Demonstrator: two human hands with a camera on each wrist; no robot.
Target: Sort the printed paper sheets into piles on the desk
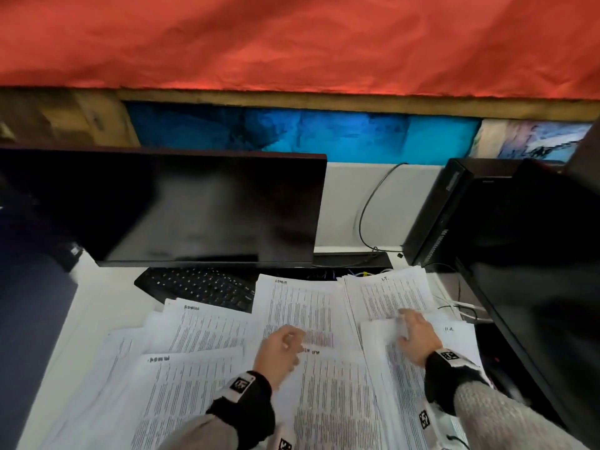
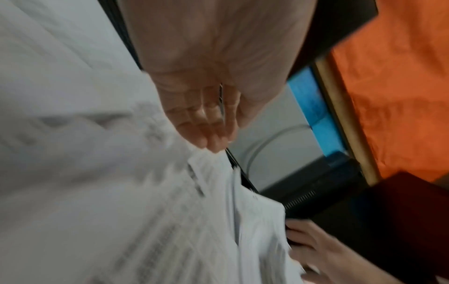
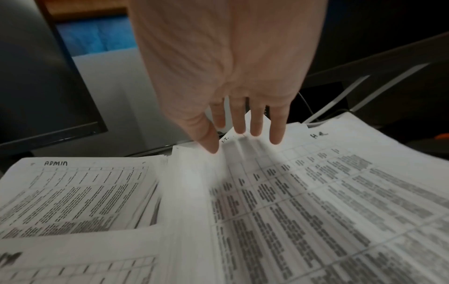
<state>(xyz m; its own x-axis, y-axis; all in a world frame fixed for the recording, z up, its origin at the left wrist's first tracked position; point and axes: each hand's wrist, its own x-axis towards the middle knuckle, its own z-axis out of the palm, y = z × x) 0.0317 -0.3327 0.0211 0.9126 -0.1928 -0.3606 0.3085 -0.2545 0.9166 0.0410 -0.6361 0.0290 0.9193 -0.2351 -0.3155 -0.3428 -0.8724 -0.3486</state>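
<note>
Printed sheets cover the white desk (image 1: pixel 81 319). A pile headed ADMIN (image 1: pixel 293 306) lies at centre, a pile headed I.T. (image 1: pixel 389 293) is right of it, and a third pile (image 1: pixel 454 349) is nearer on the right. Loose overlapping sheets (image 1: pixel 181 368) spread across the front left. My left hand (image 1: pixel 282 347) hovers over the centre sheets with loosely curled fingers (image 2: pixel 201 123), holding nothing. My right hand (image 1: pixel 417 336) is at the top edge of the right-hand sheets. Its thumb and fingers (image 3: pixel 243 126) pinch the lifted, blurred edge of one sheet (image 3: pixel 194 173).
A dark monitor (image 1: pixel 181 206) stands behind the papers with a black keyboard (image 1: pixel 201 287) under it. A black computer tower (image 1: pixel 448 209) and another dark screen (image 1: pixel 535 271) close off the right side. Cables (image 1: pixel 367 216) run along the back.
</note>
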